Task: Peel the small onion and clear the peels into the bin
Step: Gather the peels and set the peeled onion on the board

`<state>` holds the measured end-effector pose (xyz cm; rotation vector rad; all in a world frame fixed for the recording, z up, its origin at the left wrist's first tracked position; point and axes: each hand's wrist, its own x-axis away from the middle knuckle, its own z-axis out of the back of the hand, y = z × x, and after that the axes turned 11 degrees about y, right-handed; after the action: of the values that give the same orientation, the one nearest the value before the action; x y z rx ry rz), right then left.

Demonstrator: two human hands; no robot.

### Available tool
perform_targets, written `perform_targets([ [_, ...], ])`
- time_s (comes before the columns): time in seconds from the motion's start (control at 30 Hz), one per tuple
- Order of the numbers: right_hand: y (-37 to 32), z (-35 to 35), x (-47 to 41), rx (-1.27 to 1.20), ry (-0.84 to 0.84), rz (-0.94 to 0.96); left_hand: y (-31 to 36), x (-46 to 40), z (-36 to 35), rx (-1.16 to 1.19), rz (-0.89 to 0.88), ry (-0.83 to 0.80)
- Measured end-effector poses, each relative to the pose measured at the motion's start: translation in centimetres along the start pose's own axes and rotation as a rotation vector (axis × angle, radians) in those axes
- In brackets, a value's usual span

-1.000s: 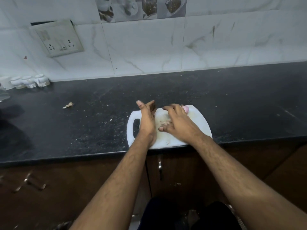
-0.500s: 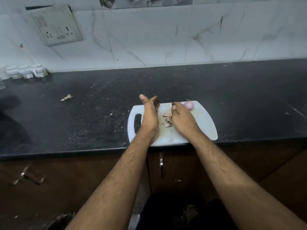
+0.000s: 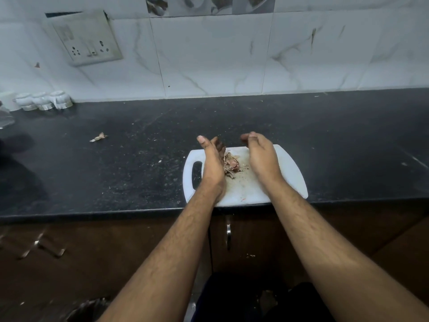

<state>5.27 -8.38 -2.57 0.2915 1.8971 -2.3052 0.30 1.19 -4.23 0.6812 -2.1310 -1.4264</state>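
A white cutting board (image 3: 290, 175) lies at the front edge of the black counter (image 3: 139, 163). A small heap of brown and pink onion peels (image 3: 232, 165) sits on the board between my hands. My left hand (image 3: 212, 162) stands on its edge with the palm facing right, fingers straight, touching the left side of the heap. My right hand (image 3: 262, 159) is cupped a little to the right of the heap, palm facing left, with nothing visible in it. The onion itself is not visible; my right hand covers the board's far part.
One stray peel (image 3: 98, 137) lies on the counter far to the left. Small white jars (image 3: 43, 101) stand by the tiled wall at the back left, under a socket plate (image 3: 87, 38). Below the counter edge are brown cabinet doors with a metal handle (image 3: 228, 235).
The scattered peels have been drawn together into one heap against my left palm. My right hand has lifted off them and pulled back to the right. The pink onion has gone out of sight.
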Motion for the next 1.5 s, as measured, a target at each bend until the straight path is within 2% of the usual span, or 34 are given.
perform_targets([
  [0.1, 0.2, -0.5, -0.3, 0.128, -0.200, -0.006, 0.3, 0.4, -0.1, 0.036, 0.016, 0.014],
  [0.3, 1.0, -0.9, 0.8, 0.354, -0.478, 0.326, 0.5, 0.4, 0.0, 0.097, -0.015, 0.130],
  [0.5, 2.2, 1.9, 0.9, 0.383, -0.672, 0.558, 0.7, 0.1, 0.3, 0.219, -0.023, 0.173],
  [0.67, 2.0, 5.3, 0.7, 0.484, -0.735, 0.583, 0.4, 0.0, 0.3, 0.157, -0.060, 0.181],
  [0.77, 2.4, 6.1, 0.0, 0.560, -0.635, 0.578, 0.3, 0.2, 0.2, 0.045, -0.076, 0.150],
  [0.87, 2.5, 5.3, -0.5, 0.497, -0.481, 0.474, 0.3, 0.5, 0.1, -0.047, -0.080, 0.118],
  [1.0, 2.5, 4.5, 0.2, 0.137, -0.351, 0.263, 0.1, 1.0, -0.1, -0.183, -0.136, 0.077],
  [1.13, 3.2, 5.7, -0.7, -0.414, -0.198, -0.056, 0.1, 2.0, -0.2, -0.373, -0.234, 0.033],
  [1.23, 3.3, 6.0, -1.3, -0.632, -0.203, -0.239, 0.0, 2.0, -0.1, -0.475, -0.278, 0.055],
  [1.37, 3.3, 5.9, -2.0, -0.771, -0.190, -0.371, -0.1, 1.7, -0.3, -0.754, -0.379, 0.069],
  [1.5, 3.2, 5.8, -1.9, -0.726, -0.170, -0.382, -0.6, 1.7, -1.2, -1.230, -0.521, -0.036],
])
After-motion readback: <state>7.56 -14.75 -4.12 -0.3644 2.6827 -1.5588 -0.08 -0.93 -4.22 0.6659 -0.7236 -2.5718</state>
